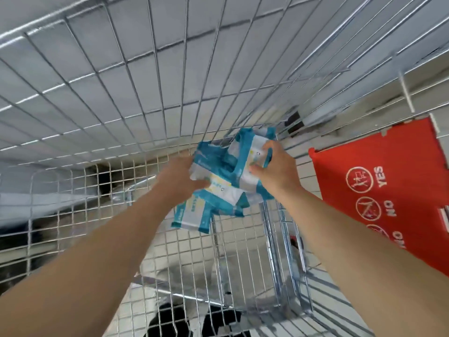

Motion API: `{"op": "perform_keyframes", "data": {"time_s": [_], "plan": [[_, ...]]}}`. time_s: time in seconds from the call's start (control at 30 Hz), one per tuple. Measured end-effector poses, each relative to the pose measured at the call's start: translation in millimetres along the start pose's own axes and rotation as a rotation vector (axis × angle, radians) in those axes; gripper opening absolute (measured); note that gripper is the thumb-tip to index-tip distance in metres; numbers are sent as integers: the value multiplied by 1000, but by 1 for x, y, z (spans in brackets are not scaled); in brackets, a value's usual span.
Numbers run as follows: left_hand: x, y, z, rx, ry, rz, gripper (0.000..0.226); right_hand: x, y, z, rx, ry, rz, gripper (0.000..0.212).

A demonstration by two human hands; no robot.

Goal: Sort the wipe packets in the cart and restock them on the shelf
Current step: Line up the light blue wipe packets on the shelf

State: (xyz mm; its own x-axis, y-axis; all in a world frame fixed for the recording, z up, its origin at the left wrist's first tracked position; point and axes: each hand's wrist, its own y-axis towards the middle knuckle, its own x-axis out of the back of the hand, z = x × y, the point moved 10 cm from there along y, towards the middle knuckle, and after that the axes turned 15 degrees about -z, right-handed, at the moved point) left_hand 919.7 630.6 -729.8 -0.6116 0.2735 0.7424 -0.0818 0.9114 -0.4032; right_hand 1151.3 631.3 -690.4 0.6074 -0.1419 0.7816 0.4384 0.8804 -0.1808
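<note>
Nearest to you, your two bare forearms ran forward and down into the wire cart (279, 242), converging on one bundle. You had reached deep, probably because the packets sat low against the far end of the basket, where the mesh floor meets the slanting grid wall.

Your left hand (181, 175) came in from the left side of the wipe packets (226, 171), fingers curled under and around the bundle's edge, thumb side pressed against the blue-and-white wrapping. Your right hand (277, 166) clamped the other side from above, fingers spread moderately across the top packet, thumb tucked against its near face. Both hands were closed on the stack, squeezing it between them so that several loose packets could be handled as one.

The packets lay fanned and tilted, not squared up; the lowest packet (192, 215) hung down below the others, outside either grip as far as I could tell. I judge it could slip free.

Beyond your right arm, a red child-seat flap (379, 171) with YES and NO pictograms lay against the cart's side. No shelf was in view.
</note>
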Motion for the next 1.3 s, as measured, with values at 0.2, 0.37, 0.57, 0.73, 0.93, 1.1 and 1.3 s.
{"op": "perform_keyframes", "data": {"time_s": [0.2,0.37,0.57,0.73,0.93,1.1,1.3], "plan": [[37,-28,39,158,-142,8,42,-3,-8,13,50,63,61,64],[22,-56,59,263,-129,124,15,-5,-27,5,99,-54,90,91],[4,-50,44,244,-118,47,27,6,-25,-31,-86,33,2,18],[7,-45,49,281,-73,-37,33,7,-15,-27,-188,251,-53,9],[4,-46,30,240,-103,44,37,-12,-5,-17,-235,286,-22,10],[24,-44,36,285,-279,80,24,-29,5,-21,-237,191,1,21],[46,-44,50,288,-431,58,25,-25,6,-10,-203,160,-62,16]]}}
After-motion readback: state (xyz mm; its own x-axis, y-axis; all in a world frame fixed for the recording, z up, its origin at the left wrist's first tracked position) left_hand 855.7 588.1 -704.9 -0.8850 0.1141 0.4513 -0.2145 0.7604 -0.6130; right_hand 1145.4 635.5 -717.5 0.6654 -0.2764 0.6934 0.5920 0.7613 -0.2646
